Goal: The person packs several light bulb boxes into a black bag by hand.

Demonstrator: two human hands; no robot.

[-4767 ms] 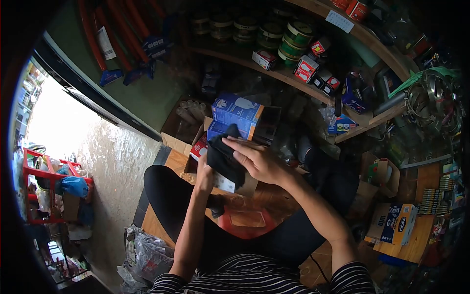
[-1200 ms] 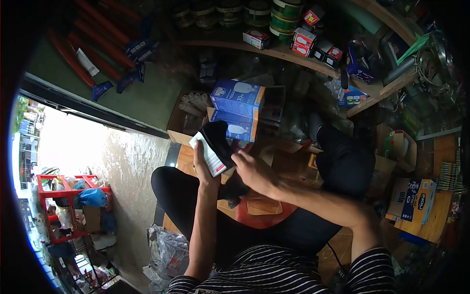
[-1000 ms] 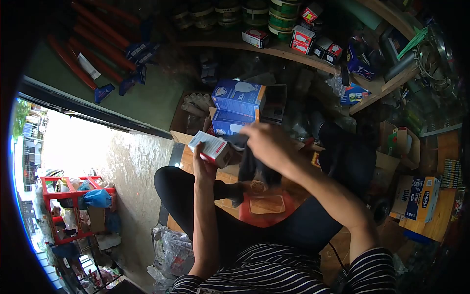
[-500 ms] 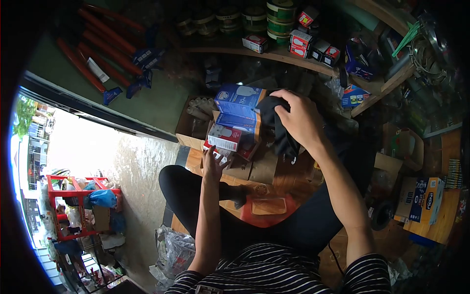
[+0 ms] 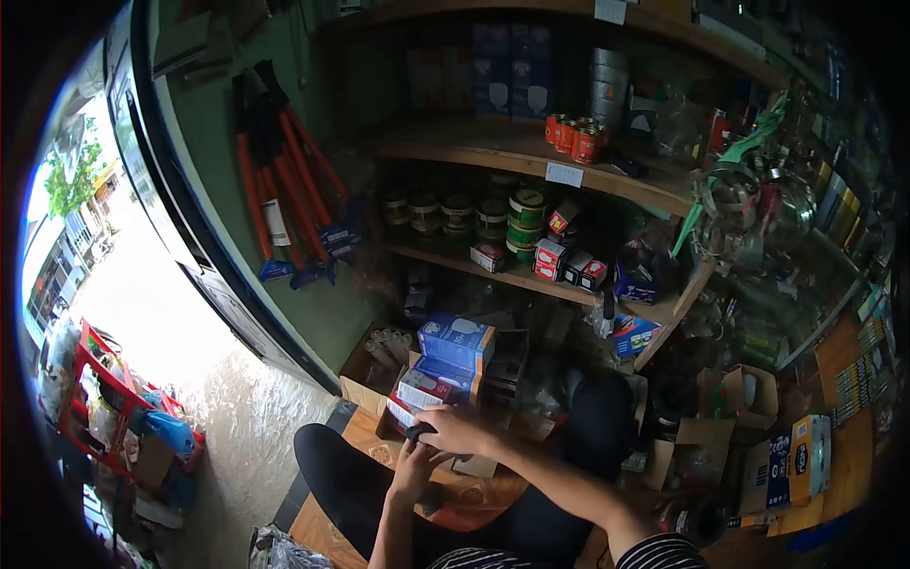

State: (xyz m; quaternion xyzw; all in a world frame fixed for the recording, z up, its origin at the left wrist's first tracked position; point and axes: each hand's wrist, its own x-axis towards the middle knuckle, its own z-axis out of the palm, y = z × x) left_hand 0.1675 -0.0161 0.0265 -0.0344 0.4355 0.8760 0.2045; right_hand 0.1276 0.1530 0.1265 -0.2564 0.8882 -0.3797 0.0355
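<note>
My right hand [image 5: 455, 429] is closed around a small black item [image 5: 420, 431], too small to identify, in front of the boxes. Just below it, my left hand [image 5: 415, 467] meets it with bent fingers; what those fingers grip is partly hidden. Beyond the hands a red-and-white bulb box [image 5: 422, 387] lies against blue bulb boxes [image 5: 455, 346]. They rest in or on an open cardboard carton [image 5: 365, 396], which also holds white tubes [image 5: 384, 347].
Wooden shelves [image 5: 531, 275] with green tins [image 5: 526, 211] and small boxes stand ahead. Open cartons [image 5: 701, 455] are at the right. A red rack [image 5: 95, 379] stands at the left by the doorway. My bent knees flank the tiled floor.
The view has tilted up, showing more shelves. My right hand has left the spot beside the blue boxes where it held black cloth, and has come down to meet my left hand.
</note>
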